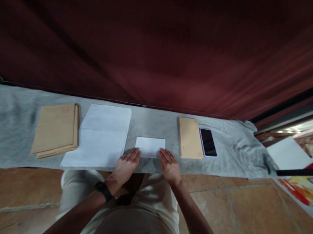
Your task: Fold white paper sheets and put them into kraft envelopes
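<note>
A small white rectangle of paper, seemingly folded, lies flat on the grey cloth in front of me. My left hand rests at its lower left corner, fingers stretched out and flat. At the lower right corner, my right hand lies with its fingers extended in the same way. Both thumbs are hard to make out. Left of the paper is a stack of large white sheets with a crease across the middle. To the right sits a stack of narrow brown envelopes.
Larger brown envelopes are piled at the left, slightly overlapping the white sheets. A phone lies beside the narrow envelopes. Grey cloth covers the narrow surface, with a dark red curtain behind. A dark bar juts in at the right.
</note>
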Action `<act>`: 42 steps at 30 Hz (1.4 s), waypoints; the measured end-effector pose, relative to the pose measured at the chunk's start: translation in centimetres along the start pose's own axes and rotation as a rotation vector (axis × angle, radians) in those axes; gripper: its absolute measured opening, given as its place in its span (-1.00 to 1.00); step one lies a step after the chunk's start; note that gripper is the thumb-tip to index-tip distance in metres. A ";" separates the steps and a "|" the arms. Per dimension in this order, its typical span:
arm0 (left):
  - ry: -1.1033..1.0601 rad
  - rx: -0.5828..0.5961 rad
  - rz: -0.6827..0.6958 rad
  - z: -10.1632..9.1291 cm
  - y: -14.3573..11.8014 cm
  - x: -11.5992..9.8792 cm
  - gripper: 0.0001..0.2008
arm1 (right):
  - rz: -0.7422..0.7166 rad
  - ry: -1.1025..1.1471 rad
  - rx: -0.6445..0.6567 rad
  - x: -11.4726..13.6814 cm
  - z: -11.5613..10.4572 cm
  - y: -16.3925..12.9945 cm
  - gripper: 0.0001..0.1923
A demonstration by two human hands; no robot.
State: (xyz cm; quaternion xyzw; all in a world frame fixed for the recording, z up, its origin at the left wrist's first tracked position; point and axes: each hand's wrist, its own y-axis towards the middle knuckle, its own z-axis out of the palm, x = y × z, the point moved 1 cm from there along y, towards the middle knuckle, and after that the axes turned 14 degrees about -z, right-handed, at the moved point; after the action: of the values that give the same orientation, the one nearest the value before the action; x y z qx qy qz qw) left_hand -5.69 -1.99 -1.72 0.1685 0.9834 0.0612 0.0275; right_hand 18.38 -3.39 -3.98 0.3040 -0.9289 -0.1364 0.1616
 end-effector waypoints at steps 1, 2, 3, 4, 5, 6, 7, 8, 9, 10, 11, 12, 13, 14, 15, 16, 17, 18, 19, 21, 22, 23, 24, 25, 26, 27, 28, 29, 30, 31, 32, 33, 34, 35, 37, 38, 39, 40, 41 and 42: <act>-0.010 -0.003 0.000 0.1 -0.2 0.1 -0.53 | 0.003 -0.003 -0.002 0.0 0.0 -0.1 -0.54; -0.020 -0.003 -0.001 0.3 -0.3 0.1 -0.53 | 0.005 -0.005 -0.003 0.0 0.0 -0.1 -0.55; -0.033 -0.001 -0.004 0.5 -0.4 0.2 -0.52 | 0.007 -0.005 -0.004 0.0 0.0 -0.2 -0.55; -0.047 0.002 -0.009 0.6 -0.4 0.3 -0.52 | 0.011 -0.006 -0.008 0.0 0.0 -0.3 -0.55; -0.063 0.005 -0.015 0.7 -0.4 0.3 -0.52 | 0.015 -0.007 -0.014 0.0 0.0 -0.3 -0.55; -0.078 0.006 -0.018 0.7 -0.3 0.3 -0.53 | 0.017 -0.007 -0.020 -0.1 0.1 -0.3 -0.55; -0.092 0.003 -0.019 0.8 -0.2 0.1 -0.53 | 0.014 -0.006 -0.024 0.0 0.1 -0.2 -0.54; -0.101 -0.002 -0.013 0.8 0.0 0.0 -0.54 | 0.007 -0.003 -0.027 0.0 0.1 -0.1 -0.53; -0.109 -0.007 -0.002 0.8 0.1 -0.3 -0.54 | -0.004 0.000 -0.026 0.2 0.2 0.1 -0.52; -0.114 -0.009 0.011 0.7 0.3 -0.6 -0.53 | -0.017 0.005 -0.019 0.3 0.3 0.4 -0.51; -0.117 -0.007 0.023 0.7 0.5 -1.0 -0.51 | -0.027 0.010 -0.011 0.6 0.4 0.7 -0.50; -0.119 0.000 0.031 0.7 0.7 -1.3 -0.49 | -0.035 0.015 0.000 0.9 0.5 1.0 -0.51; -0.118 0.009 0.035 0.7 0.8 -1.7 -0.48 | -0.038 0.019 0.010 1.2 0.7 1.3 -0.51; -0.114 0.020 0.034 0.6 1.0 -2.0 -0.47 | -0.035 0.022 0.020 1.5 0.8 1.5 -0.51; -0.107 0.029 0.031 0.6 1.2 -2.3 -0.47 | -0.030 0.025 0.029 1.7 0.8 1.7 -0.51; -0.100 0.036 0.026 0.6 1.4 -2.6 -0.47 | -0.022 0.028 0.036 1.9 0.9 1.9 -0.50; -0.095 0.040 0.020 0.6 1.6 -2.7 -0.47 | -0.016 0.031 0.041 2.0 0.9 2.0 -0.50; -0.094 0.041 0.013 0.6 1.8 -2.8 -0.48 | -0.009 0.036 0.045 2.1 0.8 2.1 -0.49; -0.096 0.042 0.008 0.6 2.0 -2.8 -0.48 | -0.004 0.042 0.047 2.1 0.8 2.1 -0.49; -0.103 0.041 -0.001 0.6 2.3 -2.7 -0.48 | 0.003 0.049 0.052 2.1 0.6 2.0 -0.49; -0.104 0.040 -0.002 0.7 2.3 -2.6 -0.48 | 0.009 0.049 0.055 2.1 0.5 2.0 -0.49; -0.105 0.039 0.002 0.7 2.3 -2.5 -0.47 | 0.017 0.047 0.056 2.0 0.4 2.0 -0.50; -0.106 0.037 0.010 0.7 2.3 -2.4 -0.47 | 0.027 0.043 0.056 2.0 0.4 2.0 -0.49; -0.108 0.032 0.021 0.7 2.2 -2.4 -0.48 | 0.037 0.039 0.056 2.1 0.3 2.1 -0.49; -0.114 0.025 0.035 0.5 2.1 -2.5 -0.48 | 0.045 0.037 0.056 2.1 0.1 2.2 -0.48; -0.126 0.017 0.048 0.3 2.0 -2.5 -0.49 | 0.052 0.038 0.055 2.2 0.0 2.4 -0.47; -0.146 0.005 0.058 0.0 2.0 -2.6 -0.50 | 0.055 0.043 0.054 2.3 -0.3 2.7 -0.46; -0.177 -0.011 0.060 -0.3 2.0 -2.6 -0.51 | 0.059 0.052 0.050 2.4 -0.6 2.9 -0.45; -0.223 -0.036 0.046 -0.8 2.1 -2.4 -0.51 | 0.065 0.064 0.041 2.4 -1.0 3.2 -0.44; -0.288 -0.068 0.013 -1.2 2.4 -2.2 -0.49 | 0.076 0.082 0.027 2.4 -1.5 3.5 -0.44; -0.371 -0.107 -0.040 -1.6 2.7 -1.8 -0.47 | 0.098 0.106 0.003 2.4 -2.1 3.8 -0.44; -0.473 -0.153 -0.122 -2.0 3.1 -1.3 -0.43 | 0.128 0.142 -0.027 2.3 -2.8 4.0 -0.45; -0.596 -0.194 -0.224 -2.3 3.5 -0.7 -0.36 | 0.167 0.195 -0.065 2.2 -3.4 4.2 -0.47; -0.737 -0.220 -0.342 -2.5 3.9 -0.1 -0.29 | 0.220 0.264 -0.115 2.1 -4.0 4.4 -0.50; -1.058 -0.175 -0.580 -2.5 4.6 0.8 -0.20 | 0.341 0.439 -0.237 1.8 -4.8 4.7 -0.60; -1.224 -0.108 -0.672 -2.5 4.8 1.0 -0.21 | 0.398 0.534 -0.291 1.7 -5.1 4.9 -0.65; -1.384 -0.022 -0.732 -2.4 4.9 1.0 -0.25 | 0.445 0.631 -0.329 1.6 -5.2 5.0 -0.69; -1.526 0.073 -0.759 -2.4 5.0 0.9 -0.29 | 0.480 0.726 -0.347 1.5 -5.1 5.2 -0.71; -1.642 0.158 -0.762 -2.4 4.9 0.5 -0.33 | 0.505 0.817 -0.349 1.5 -5.0 5.4 -0.73; -1.728 0.226 -0.752 -2.5 4.8 0.2 -0.36 | 0.522 0.896 -0.341 1.5 -4.9 5.5 -0.73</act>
State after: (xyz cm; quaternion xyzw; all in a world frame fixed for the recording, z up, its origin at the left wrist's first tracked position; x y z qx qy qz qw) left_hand -4.46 2.29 1.38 -0.1704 0.6128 -0.1931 0.7471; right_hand 16.20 -0.77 2.72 0.0610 -0.7784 -0.0972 0.6172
